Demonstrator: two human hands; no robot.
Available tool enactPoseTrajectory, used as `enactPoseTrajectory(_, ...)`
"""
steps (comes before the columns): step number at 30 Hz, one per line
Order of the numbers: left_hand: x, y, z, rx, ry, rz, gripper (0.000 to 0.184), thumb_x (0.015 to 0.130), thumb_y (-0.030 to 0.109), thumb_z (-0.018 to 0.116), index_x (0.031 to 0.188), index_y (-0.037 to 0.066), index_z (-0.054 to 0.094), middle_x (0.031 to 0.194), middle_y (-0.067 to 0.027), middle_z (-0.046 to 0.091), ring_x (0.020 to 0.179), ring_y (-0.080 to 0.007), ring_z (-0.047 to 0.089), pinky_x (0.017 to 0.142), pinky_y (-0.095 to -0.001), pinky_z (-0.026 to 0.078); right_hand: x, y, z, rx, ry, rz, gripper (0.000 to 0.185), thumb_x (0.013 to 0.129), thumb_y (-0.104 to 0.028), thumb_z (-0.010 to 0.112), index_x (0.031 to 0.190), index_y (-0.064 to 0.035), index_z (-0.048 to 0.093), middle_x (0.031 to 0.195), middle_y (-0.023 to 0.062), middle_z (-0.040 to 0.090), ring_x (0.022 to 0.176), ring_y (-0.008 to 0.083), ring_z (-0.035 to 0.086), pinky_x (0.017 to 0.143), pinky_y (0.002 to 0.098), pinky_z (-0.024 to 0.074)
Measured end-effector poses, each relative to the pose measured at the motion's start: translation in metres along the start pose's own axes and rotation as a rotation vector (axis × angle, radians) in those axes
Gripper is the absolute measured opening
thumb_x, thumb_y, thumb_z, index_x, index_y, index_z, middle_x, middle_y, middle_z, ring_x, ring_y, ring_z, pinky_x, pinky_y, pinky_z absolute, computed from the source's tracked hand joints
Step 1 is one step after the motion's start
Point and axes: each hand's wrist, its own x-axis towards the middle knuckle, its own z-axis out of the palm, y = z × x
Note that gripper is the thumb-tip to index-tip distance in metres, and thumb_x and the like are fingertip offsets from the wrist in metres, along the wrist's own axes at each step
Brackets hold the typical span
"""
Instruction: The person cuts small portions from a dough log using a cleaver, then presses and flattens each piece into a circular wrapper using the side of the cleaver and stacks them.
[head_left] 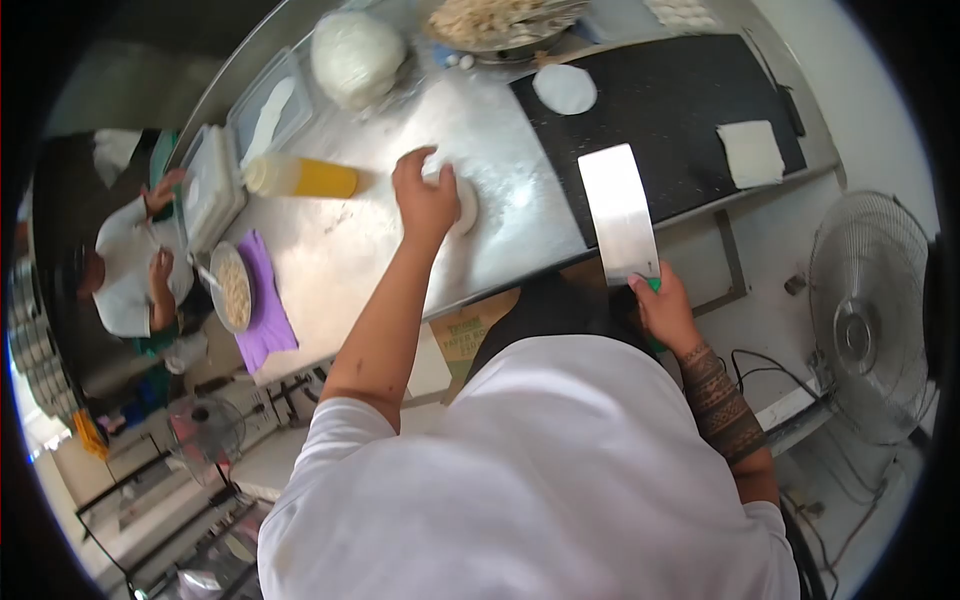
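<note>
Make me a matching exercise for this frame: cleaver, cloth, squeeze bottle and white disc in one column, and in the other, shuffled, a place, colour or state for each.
Things:
1. Cleaver
2. Cloth
3. Squeeze bottle
4. White disc

Places, colours or states:
A. lying on the black board
B. purple all over
C. handle in the grip of the right hand
D. yellow contents showing through its wall

Right pairs: 1-C, 2-B, 3-D, 4-A

A steel table (520, 222) bears a bottle (318, 178), cloth (268, 325) and board (660, 125).
</note>
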Motion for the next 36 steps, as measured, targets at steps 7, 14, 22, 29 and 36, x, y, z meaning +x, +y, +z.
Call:
enactPoseTrajectory(7, -0.110, -0.057, -0.057, 0.192, 0.105, -0.386, 0.066, 0.075, 0.029, 0.096, 0.123, -0.001, 0.061, 0.117, -0.0208, 0.063, 0.114, -0.0375, 0.060, 0.100, -0.0465, 0.050, 0.042, -0.117, 0.104, -0.512, -0.127, -0.701, 0.030, 0.102, -0.022, 0.064, 0.121, -0.0001, 0.059, 0.088, 0.0245, 0.072, 0.087, 0.0453, 0.072, 0.075, 0.0538, 0.0544)
enactPoseTrajectory(14, -0.101, -0.074, -0.062, 0.028, 0.131, -0.419, 0.034, 0.082, 0.013, 0.087, 0.106, 0.003, 0.066, 0.100, -0.0151, 0.067, 0.094, -0.0346, 0.062, 0.085, -0.0460, 0.051, 0.070, -0.198, 0.218, -1.020, -0.310, -0.958, 0.023, 0.103, -0.019, 0.059, 0.119, -0.0030, 0.058, 0.085, 0.0201, 0.073, 0.082, 0.0423, 0.072, 0.072, 0.0536, 0.0569)
enactPoseTrajectory(22, -0.103, -0.086, -0.067, 0.076, 0.102, -0.301, 0.032, 0.082, 0.014, 0.087, 0.105, 0.003, 0.067, 0.101, -0.0148, 0.069, 0.095, -0.0345, 0.065, 0.086, -0.0456, 0.053, 0.083, -0.193, 0.262, -1.140, -0.362, -1.063, 0.019, 0.100, -0.010, 0.050, 0.114, -0.0024, 0.060, 0.086, 0.0186, 0.076, 0.082, 0.0368, 0.077, 0.069, 0.0496, 0.0597)
enactPoseTrajectory(29, -0.094, -0.083, -0.096, -0.093, 0.094, -0.326, 0.032, 0.088, 0.011, 0.082, 0.116, 0.001, 0.068, 0.099, -0.0112, 0.070, 0.082, -0.0207, 0.068, 0.073, -0.0351, 0.057, 0.046, -0.189, 0.221, -0.917, -0.320, -0.851, 0.017, 0.101, -0.017, 0.057, 0.111, -0.0030, 0.060, 0.092, 0.0224, 0.075, 0.087, 0.0431, 0.073, 0.080, 0.0535, 0.0578)
enactPoseTrajectory(36, -0.057, 0.007, -0.054, -0.377, -0.376, 0.015, 0.033, 0.088, 0.007, 0.080, 0.119, 0.002, 0.069, 0.102, -0.0120, 0.068, 0.081, -0.0221, 0.067, 0.075, -0.0357, 0.057, 0.021, -0.055, 0.066, -0.067, 0.177, -0.412, 0.032, 0.102, -0.022, 0.066, 0.127, -0.0033, 0.059, 0.075, 0.0083, 0.062, 0.062, 0.0222, 0.063, 0.056, 0.0408, 0.0525)
